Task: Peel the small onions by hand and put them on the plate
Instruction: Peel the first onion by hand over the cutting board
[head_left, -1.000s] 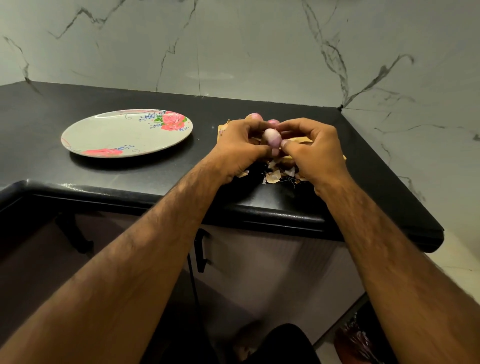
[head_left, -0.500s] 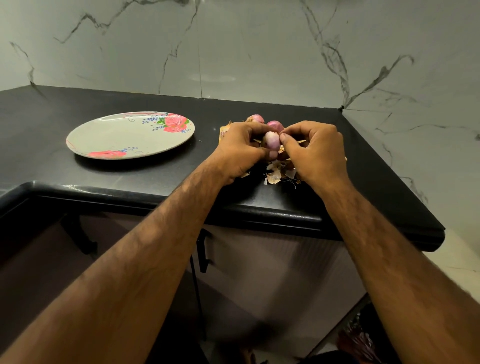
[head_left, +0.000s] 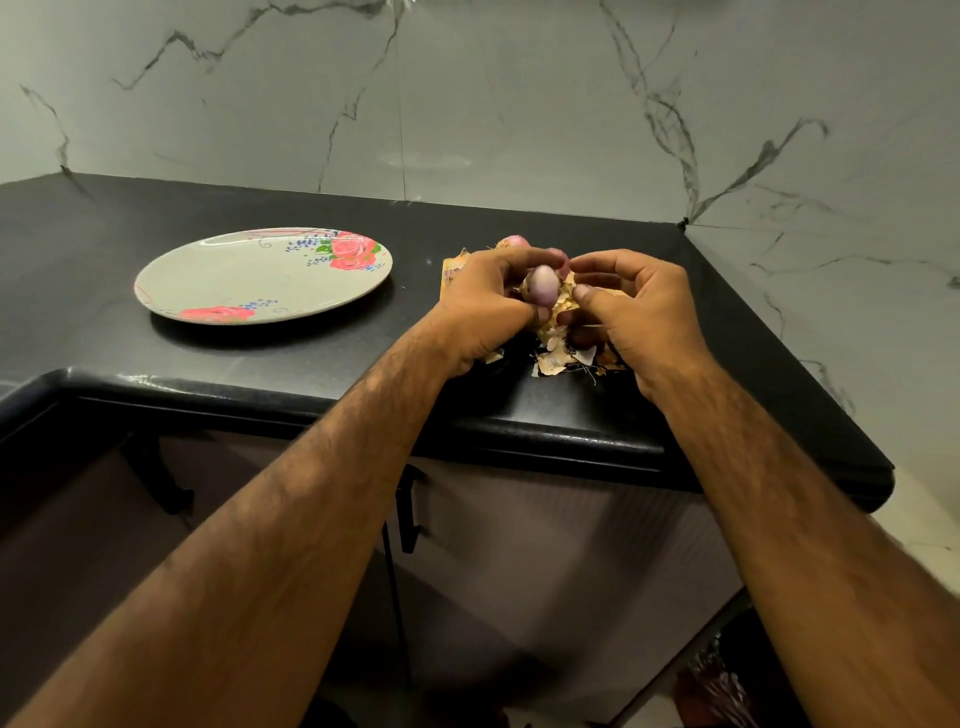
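Observation:
My left hand (head_left: 485, 304) holds a small pale purple onion (head_left: 542, 285) between its fingers and thumb, just above the black counter. My right hand (head_left: 636, 306) is beside it, thumb and fingers curled and pinching a strip of dry skin (head_left: 563, 301) that hangs off the onion. Two more small pink onions (head_left: 514, 241) show just behind my fingers. Under my hands lies a heap of dry peels (head_left: 558, 358). The flowered plate (head_left: 208, 283) sits to the left with nothing on it.
The black counter (head_left: 291, 358) runs left, with its rounded front edge close below my hands and a corner at the right. A marble wall stands behind. Cabinet doors with dark handles (head_left: 408, 512) are below.
My right hand has drawn a little to the right, away from the onion, pulling skin off it. More of the bare onion shows. The plate has not moved.

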